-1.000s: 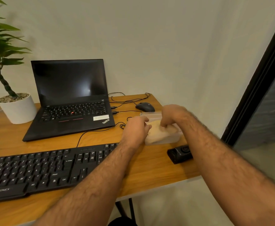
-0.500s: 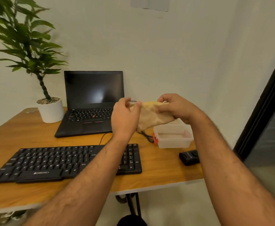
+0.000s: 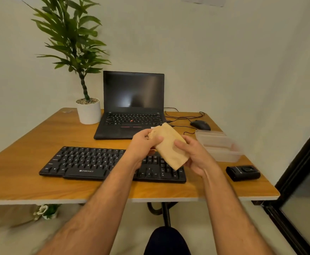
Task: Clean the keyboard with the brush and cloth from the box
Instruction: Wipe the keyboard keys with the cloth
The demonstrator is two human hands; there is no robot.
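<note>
You hold the tan cloth [image 3: 169, 147] folded at frame center, above the right end of the keyboard [image 3: 88, 161]. That black keyboard lies flat across the lower middle. The clear box [image 3: 219, 146] sits at right of center, open; any brush inside is too blurred to tell.

Quick count of what's around: two hands, left hand [image 3: 143, 142] and right hand [image 3: 196, 155], both gripping one tan cloth [image 3: 169, 146]. Right under that grip there's one black keyboard [image 3: 88, 162]. Beyond the grip sits one laptop [image 3: 132, 107], plus one potted plant [image 3: 80, 70] off to its left. To the right of the grip: one clear plastic box [image 3: 220, 146], one mouse [image 3: 200, 125], and one small black device [image 3: 242, 173]. One wooden desk [image 3: 21, 181] under it all.
</note>
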